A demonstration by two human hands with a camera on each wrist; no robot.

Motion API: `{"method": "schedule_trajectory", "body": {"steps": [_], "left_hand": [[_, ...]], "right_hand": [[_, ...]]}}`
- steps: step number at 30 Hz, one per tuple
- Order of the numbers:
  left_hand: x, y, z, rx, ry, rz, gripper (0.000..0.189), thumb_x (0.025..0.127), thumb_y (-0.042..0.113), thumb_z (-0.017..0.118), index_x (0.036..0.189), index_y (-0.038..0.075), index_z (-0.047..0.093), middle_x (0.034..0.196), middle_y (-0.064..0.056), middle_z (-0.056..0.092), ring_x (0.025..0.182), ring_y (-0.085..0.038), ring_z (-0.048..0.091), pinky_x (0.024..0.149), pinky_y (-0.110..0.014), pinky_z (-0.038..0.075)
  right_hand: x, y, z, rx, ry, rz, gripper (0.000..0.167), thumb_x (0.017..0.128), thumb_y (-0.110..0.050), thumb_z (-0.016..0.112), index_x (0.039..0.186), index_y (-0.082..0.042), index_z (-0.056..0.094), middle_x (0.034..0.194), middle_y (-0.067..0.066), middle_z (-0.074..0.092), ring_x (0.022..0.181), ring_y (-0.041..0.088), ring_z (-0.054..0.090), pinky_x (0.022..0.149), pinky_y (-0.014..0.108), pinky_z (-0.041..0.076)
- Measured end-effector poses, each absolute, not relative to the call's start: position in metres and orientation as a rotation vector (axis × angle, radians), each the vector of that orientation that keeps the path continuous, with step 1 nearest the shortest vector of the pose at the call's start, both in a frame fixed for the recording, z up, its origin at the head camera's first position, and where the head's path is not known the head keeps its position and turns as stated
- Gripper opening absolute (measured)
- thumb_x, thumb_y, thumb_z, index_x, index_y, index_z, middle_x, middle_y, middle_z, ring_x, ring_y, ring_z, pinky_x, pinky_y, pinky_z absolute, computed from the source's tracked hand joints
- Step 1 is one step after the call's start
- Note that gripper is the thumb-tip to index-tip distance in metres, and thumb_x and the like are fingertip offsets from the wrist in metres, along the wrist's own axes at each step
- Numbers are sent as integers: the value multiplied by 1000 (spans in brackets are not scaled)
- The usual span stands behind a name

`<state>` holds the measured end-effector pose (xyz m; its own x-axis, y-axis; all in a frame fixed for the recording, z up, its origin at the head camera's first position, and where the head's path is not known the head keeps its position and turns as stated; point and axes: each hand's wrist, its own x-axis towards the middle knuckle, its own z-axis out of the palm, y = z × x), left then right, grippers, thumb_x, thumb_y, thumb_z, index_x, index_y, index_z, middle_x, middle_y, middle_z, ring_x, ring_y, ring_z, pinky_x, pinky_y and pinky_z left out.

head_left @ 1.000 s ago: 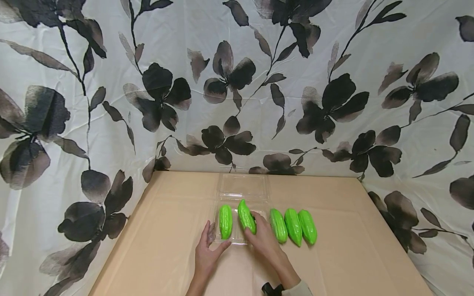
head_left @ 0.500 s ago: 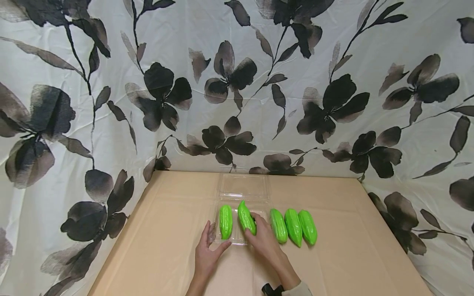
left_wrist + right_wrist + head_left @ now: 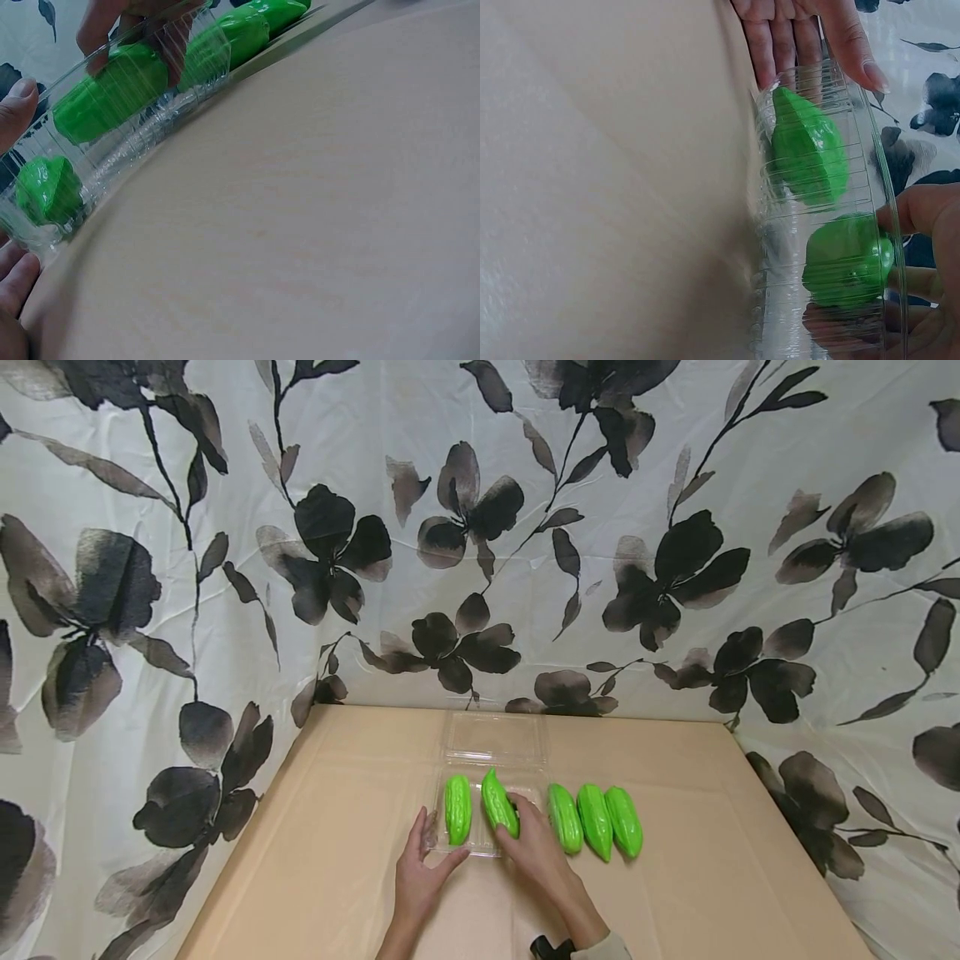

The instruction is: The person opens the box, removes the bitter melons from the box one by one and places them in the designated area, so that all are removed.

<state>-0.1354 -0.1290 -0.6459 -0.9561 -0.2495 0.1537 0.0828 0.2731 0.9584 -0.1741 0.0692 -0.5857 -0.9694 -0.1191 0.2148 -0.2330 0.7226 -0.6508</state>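
Note:
In the head view my right hand (image 3: 536, 847) pinches a bright green, ridged bitter melon (image 3: 497, 802), thumb on the near side. This melon slants inside the clear plastic clamshell container (image 3: 531, 779). A second bitter melon (image 3: 457, 810) lies lengthwise along the container's left side. My left hand (image 3: 422, 872) is spread at the front left corner, its straight fingers along the outer wall and its thumb at the front rim. The right wrist view shows the right fingers (image 3: 919, 214) reaching over the wall onto the held melon (image 3: 847, 259).
The container's lid (image 3: 495, 737) lies folded back, away from me. Right of the container, several more bitter melons (image 3: 595, 821) lie in a row on the tan tabletop (image 3: 720, 860). A floral cloth (image 3: 570, 568) hangs behind the table. A black band (image 3: 551, 947) circles the right wrist.
The head view has shifted very slightly. Both hands, the held bitter melon and the container stay in the same places.

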Motion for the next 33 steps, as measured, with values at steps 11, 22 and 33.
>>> {"method": "schedule_trajectory", "body": {"steps": [11, 22, 33], "left_hand": [[-138, -128, -649, 135, -2290, -1730, 98, 77, 33, 88, 156, 15, 33, 151, -10, 52, 135, -34, 54, 111, -52, 49], [-139, -125, -647, 138, -2272, -1731, 98, 77, 32, 88, 156, 13, 34, 150, -11, 53, 134, -35, 55, 111, -51, 48], [-140, -123, -647, 134, -2244, -1769, 96, 77, 32, 88, 156, 16, 34, 151, -10, 53, 135, -35, 55, 111, -51, 48]], "right_hand": [[-176, 73, -584, 281, -2752, 1157, 54, 87, -19, 69, 137, -2, 55, 128, 16, 66, 114, 27, 64, 96, 47, 57], [-177, 77, -577, 263, -2722, 1232, 60, 84, -19, 70, 139, -3, 52, 121, 12, 67, 102, 19, 65, 84, 35, 59], [-178, 85, -567, 245, -2663, 1251, 65, 80, -18, 71, 139, 0, 51, 118, 18, 68, 98, 24, 69, 75, 30, 60]]}}
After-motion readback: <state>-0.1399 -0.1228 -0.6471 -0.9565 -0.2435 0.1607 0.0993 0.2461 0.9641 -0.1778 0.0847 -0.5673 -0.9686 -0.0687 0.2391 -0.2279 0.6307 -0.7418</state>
